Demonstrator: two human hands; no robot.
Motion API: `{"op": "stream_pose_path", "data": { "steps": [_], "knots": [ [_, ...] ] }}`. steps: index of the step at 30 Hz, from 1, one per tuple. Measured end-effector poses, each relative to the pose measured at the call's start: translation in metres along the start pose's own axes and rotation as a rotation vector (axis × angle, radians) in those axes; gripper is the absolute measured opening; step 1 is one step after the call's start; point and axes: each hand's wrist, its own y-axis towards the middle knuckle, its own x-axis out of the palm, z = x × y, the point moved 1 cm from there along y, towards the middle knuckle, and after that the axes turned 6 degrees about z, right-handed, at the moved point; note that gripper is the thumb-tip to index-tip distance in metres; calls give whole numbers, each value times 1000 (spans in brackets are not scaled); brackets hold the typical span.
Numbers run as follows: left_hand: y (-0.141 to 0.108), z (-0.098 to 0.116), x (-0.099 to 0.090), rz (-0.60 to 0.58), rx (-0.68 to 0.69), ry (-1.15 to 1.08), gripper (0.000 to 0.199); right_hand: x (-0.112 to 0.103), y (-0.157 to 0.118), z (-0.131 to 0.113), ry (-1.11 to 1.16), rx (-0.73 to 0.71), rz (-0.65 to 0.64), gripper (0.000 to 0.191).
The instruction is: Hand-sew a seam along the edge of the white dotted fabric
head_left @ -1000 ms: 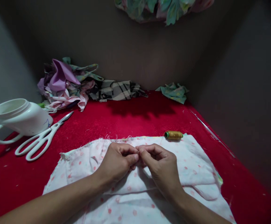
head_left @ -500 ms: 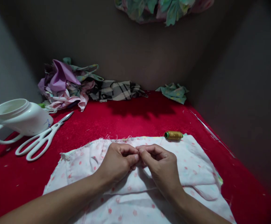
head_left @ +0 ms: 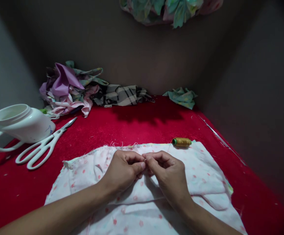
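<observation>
Table (head_left: 100,129), red-covered, takes up most of the lower view; across its near side lies a pink-dotted white cotton cloth (head_left: 205,169), folded and rumpled beneath the forearms, its far edge frayed; at the back left sits a heap of fabric scraps (head_left: 67,85), a lilac piece on top, with a black-and-white plaid scrap (head_left: 122,95) beside it. Nearer on the left stands a white jug (head_left: 30,125); white-handled scissors (head_left: 58,133) lie just beside it, blades pointing away.

Left hand (head_left: 122,169) and right hand (head_left: 172,174) meet above the middle of the cloth; on each, thumb and index finger are pinched together, the two sets of tips touching or nearly so; what the left clamps I cannot tell. Right of them, on the cloth's far edge, rests a gold-brown thread spool (head_left: 181,142) with green ends; thread (head_left: 169,147) trails from it toward the right hand, soon too fine to follow; smallest of all, a pale speck (head_left: 145,159) shows between the meeting fingertips, perhaps thread or a needle.

Step in hand, as I judge it, is close fingertip work on something very thin; the next move calls for steady wrists, a light pinch, and enough slack in the thread to avoid tugging the spool.
</observation>
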Motion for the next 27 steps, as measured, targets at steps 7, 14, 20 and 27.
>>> {"op": "stream_pose_path", "data": {
  "steps": [7,14,20,27],
  "knots": [
    [1,-2,-1,8,0,28,8,1,0,0,3,1,1,8],
    [1,-1,0,9,-10,17,9,-1,0,1,8,-7,-12,9],
    [2,0,0,-1,-5,44,9,0,1,0,15,2,-5,8],
    [2,0,0,-4,-7,16,9,0,0,-2,17,12,-12,8]
  ]
}}
